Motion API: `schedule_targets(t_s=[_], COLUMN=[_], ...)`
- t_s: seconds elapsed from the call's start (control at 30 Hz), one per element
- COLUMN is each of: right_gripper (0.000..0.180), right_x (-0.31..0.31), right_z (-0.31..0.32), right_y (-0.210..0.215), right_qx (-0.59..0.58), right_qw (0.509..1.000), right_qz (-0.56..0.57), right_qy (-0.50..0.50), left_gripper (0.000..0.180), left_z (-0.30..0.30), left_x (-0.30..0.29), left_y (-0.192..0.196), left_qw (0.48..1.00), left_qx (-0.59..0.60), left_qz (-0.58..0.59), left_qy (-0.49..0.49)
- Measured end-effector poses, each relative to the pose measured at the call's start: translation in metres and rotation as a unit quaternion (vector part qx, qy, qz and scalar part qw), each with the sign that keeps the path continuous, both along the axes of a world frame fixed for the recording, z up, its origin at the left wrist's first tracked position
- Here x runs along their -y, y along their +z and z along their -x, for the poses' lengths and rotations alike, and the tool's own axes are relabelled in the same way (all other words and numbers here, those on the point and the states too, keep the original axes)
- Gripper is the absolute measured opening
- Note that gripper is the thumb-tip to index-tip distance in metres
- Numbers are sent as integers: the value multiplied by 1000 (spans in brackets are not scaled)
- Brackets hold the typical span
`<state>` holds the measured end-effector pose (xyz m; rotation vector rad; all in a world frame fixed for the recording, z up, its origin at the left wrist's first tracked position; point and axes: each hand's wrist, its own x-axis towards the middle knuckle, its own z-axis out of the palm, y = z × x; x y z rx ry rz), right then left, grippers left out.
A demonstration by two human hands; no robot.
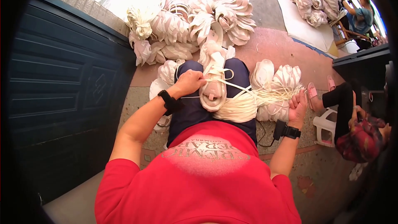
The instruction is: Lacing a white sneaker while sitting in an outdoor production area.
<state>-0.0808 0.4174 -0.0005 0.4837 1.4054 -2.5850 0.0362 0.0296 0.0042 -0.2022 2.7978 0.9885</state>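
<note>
A pale pink and white shoe lies between my thighs, its heel toward me. Cream lace threads its upper, with a loop standing up on the right. My left hand is closed at the shoe's left edge, fingertips pinching the shoelace. Away to the right, my right hand is raised with fingers curled; a lace stretches toward it from the shoe, though its grip on the end is partly hidden. Across my right thigh drapes a thick bundle of cream shoelaces, spilling over the shoes on the right.
Large bunches of similar shoes are heaped ahead, with more shoes at my right. A dark panelled door stands left. One person sits at right beside a white stool; another person is farther off, near piled shoes.
</note>
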Motion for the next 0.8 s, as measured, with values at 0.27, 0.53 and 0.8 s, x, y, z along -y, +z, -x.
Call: schedule_targets(t_s=[0.27, 0.53, 0.8], right_gripper=[23, 24, 21], right_x=[-48, -81, 61], right_z=[7, 11, -5], right_y=[-8, -5, 7], right_qx=[28, -25, -132], right_qw=[996, 974, 844], right_qz=[7, -76, -469], right_qy=[-86, -213, 223], left_gripper=[19, 48, 29], left_z=[-7, -3, 0], left_x=[42, -18, -26], left_y=[16, 9, -2], left_qw=[962, 997, 992], left_qx=[165, 58, 99], left_qz=[-216, 1, 34], left_qy=[41, 48, 71])
